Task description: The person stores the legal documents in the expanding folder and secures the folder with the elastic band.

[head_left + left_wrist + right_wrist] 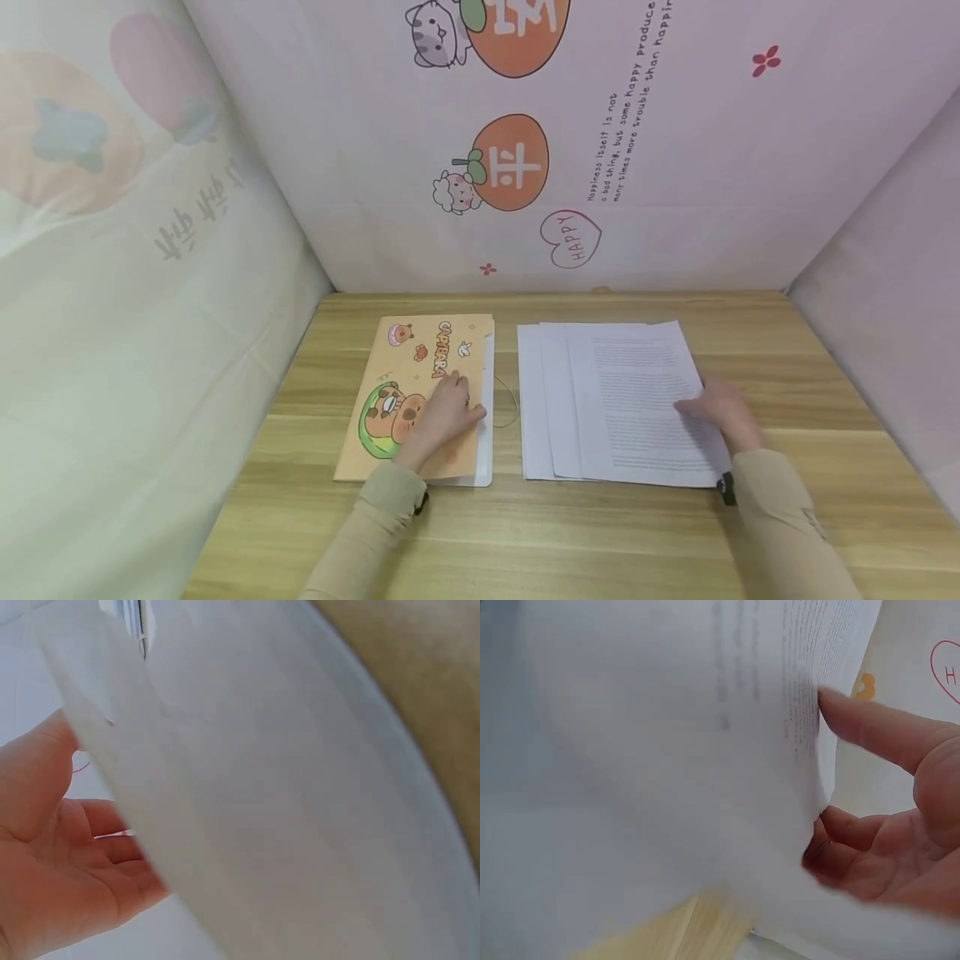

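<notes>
My left hand (448, 408) rests on an orange folder (427, 350) with a capybara print, its thumb close to the cover's right edge. In the left wrist view, a pale sheet (285, 787) fills the middle and hides the fingertips of the left hand (75, 855). On the right, a stack of white printed sheets (637, 400) lies slightly fanned on the table. My right hand (726, 410) grips its right edge. The right wrist view shows the thumb (877, 731) against the printed side, with the other fingers curled under the paper's edge.
The wooden table (570, 542) has fabric walls at the back and both sides. A thin cord loop (514, 408) lies between folder and paper stack. The back wall (675, 167) carries cartoon fruit and lettering.
</notes>
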### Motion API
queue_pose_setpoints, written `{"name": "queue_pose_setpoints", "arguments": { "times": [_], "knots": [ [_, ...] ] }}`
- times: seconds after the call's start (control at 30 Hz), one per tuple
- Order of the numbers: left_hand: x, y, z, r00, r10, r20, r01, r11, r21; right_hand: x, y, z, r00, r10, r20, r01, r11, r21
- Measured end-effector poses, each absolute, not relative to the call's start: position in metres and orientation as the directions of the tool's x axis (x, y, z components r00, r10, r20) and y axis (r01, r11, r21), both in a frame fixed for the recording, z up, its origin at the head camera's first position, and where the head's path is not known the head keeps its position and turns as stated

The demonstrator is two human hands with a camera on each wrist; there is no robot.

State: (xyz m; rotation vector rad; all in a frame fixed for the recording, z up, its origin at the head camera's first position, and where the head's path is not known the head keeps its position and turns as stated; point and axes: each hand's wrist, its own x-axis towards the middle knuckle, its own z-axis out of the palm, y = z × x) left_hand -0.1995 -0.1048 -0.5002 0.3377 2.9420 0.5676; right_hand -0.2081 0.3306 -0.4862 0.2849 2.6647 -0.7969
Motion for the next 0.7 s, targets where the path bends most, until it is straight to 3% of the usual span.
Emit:
{"name": "queue_pose_setpoints", "arguments": {
  "times": [0.2,0.7],
  "knots": [
    [-0.204,-0.107,-0.496,-0.966,0.250,-0.059,0.202,0.883,0.424,-0.207,0.337,-0.486,-0.934,0.055,-0.353,0.232,0.846,-0.480],
    [-0.208,-0.116,-0.485,-0.968,0.250,-0.021,0.196,0.807,0.558,-0.201,0.349,-0.482,-0.941,-0.060,-0.332,0.151,0.805,-0.574]
  ]
}}
